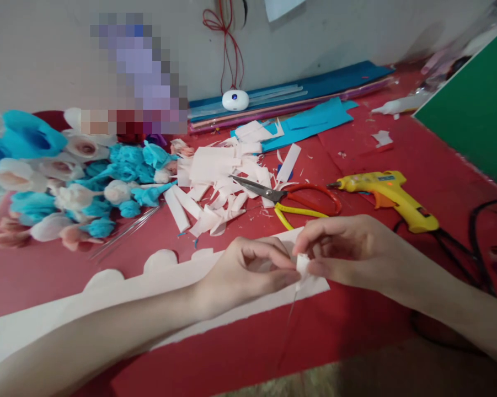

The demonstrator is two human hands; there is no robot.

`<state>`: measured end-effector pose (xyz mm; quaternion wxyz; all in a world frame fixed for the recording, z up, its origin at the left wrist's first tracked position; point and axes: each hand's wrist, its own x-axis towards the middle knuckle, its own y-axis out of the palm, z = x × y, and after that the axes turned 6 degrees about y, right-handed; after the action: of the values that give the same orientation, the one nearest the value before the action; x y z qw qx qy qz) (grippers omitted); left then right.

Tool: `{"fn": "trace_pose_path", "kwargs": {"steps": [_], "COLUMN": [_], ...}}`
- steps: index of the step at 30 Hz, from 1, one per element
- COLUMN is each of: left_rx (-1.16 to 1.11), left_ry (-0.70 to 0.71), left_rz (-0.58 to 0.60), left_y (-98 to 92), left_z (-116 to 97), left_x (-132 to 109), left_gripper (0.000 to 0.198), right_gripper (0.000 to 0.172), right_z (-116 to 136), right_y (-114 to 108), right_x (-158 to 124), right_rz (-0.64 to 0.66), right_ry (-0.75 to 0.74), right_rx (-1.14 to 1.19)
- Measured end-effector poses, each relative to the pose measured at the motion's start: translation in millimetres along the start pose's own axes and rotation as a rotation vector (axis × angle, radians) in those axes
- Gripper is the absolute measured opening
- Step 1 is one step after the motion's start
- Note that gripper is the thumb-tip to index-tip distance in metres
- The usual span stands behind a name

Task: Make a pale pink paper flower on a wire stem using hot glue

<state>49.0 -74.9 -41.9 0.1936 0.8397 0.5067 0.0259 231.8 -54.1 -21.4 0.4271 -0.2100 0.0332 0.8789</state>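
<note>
Crepe paper bud (pixel 303 264) sits pinched between the fingertips of the left hand (pixel 248 270) and right hand (pixel 347 251), both closed on it so the roll stays tight. Thin wire (pixel 290 309) hangs below the pinch; the scalloped strip (pixel 157 286) lies under the left hand, with scissors (pixel 289 197) and glue gun (pixel 389 196) beyond.

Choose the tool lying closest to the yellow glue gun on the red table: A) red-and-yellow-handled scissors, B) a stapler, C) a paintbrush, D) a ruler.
A: the scissors lie just to the left of the glue gun on the red table, their handles towards its nozzle.
</note>
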Motion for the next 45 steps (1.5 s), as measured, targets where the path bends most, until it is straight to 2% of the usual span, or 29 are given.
{"fn": "trace_pose_path", "kwargs": {"steps": [6, 13, 19, 24, 28, 36, 45], "left_rx": [0.039, 0.253, 0.74, 1.148, 1.346, 1.405, 1.381], "left_ry": [-0.007, 0.101, 0.286, 0.559, 0.694, 0.841, 0.848], "left_rz": [0.003, 0.042, 0.008, -0.023, -0.005, 0.048, 0.049], "left_y": [-0.7, -0.7, -0.6, -7.0, -10.6, -13.0, -11.5], "left_z": [2, -1, -10, -25, -31, -27, -28], "left_x": [0, -4, -7, -7, -10, -13, -12], "left_gripper": [0.011, 0.01, 0.013, 0.016, 0.018, 0.021, 0.018], "right_gripper": [0.005, 0.004, 0.013, 0.007, 0.004, 0.002, 0.002], "right_z": [8, -3, -2, -2, -4, -4, -2], "right_y": [1, -2, 2, 6, 11, 20, 20], "right_x": [-2, -2, -8, -11, -12, -14, -15], "right_rz": [-0.027, -0.153, -0.193, -0.22, -0.168, -0.086, -0.09], "right_ry": [0.083, -0.038, 0.021, 0.008, 0.042, 0.111, 0.121], "right_rx": [0.021, 0.134, 0.254, 0.32, 0.429, 0.546, 0.499]}}
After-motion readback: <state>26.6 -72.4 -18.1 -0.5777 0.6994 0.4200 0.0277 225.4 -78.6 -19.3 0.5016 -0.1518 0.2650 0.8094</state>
